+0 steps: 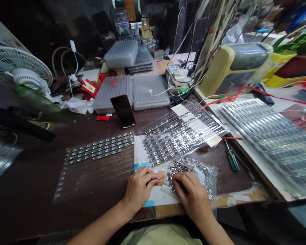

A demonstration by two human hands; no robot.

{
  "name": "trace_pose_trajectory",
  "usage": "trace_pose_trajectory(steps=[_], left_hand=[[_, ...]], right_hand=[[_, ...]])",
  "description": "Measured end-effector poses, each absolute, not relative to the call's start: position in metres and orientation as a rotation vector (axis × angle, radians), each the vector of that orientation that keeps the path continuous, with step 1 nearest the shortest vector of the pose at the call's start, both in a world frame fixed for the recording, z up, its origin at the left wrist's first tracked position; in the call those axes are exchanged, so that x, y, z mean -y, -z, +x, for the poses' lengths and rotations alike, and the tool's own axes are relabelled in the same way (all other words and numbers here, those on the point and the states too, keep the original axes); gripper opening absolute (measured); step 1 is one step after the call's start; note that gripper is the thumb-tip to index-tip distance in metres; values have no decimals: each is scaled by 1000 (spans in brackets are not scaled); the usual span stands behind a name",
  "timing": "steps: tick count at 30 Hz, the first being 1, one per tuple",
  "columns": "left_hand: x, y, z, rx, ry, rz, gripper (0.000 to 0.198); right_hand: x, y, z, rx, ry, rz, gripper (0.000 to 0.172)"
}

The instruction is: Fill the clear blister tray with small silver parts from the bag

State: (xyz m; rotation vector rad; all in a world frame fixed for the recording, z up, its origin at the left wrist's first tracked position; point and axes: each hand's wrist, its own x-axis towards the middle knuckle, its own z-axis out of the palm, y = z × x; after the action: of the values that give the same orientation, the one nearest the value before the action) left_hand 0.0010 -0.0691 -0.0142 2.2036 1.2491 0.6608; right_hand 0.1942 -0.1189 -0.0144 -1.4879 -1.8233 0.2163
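— While the left hand (139, 189) is closing up at the front of the worktop (97, 177), what is it pinching?

— Its thumb and fingers are drawn together on a tiny bright metal part (158, 178), just beside a tan scrap (161, 177) that I can't identify. The fingers are hiding most of the part, so I can't tell its shape.

— And the right hand (191, 194)?

— It's half open, with its fingers curling down onto a heap of loose metal parts (180, 168) inside a clear plastic bag (204, 177). Whether it's gripping any of them, I can't tell; it may only be resting there.

— How much is done, judging by the layout?

— A fair amount seems finished. Rows of metal strips (99, 148) are lying straight on the bare wood to the left, and more rows are sitting under a clear plastic sheet (178, 132) just ahead of the hands. The bag is holding a good heap, so that much looks left.

— Anything else close by?

— A white sheet with blue tape (145, 166) is lying under the hands, a green-handled screwdriver (232, 160) is lying to the right of the bag, and a phone (123, 110) is leaning against clear trays (112, 93) farther back.
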Motion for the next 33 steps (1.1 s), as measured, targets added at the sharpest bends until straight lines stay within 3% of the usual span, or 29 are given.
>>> trace_pose_trajectory(steps=[14,25,33], left_hand=[[60,16,-9,-1246,-1022,1921,10],[57,4,-5,-1206,-842,1974,11],[63,13,17,-969,-793,2197,10]], right_hand=[[106,22,152,1838,-174,-1587,8],[116,24,205,2100,92,-1675,30],[116,17,206,2111,106,-1707,18]])
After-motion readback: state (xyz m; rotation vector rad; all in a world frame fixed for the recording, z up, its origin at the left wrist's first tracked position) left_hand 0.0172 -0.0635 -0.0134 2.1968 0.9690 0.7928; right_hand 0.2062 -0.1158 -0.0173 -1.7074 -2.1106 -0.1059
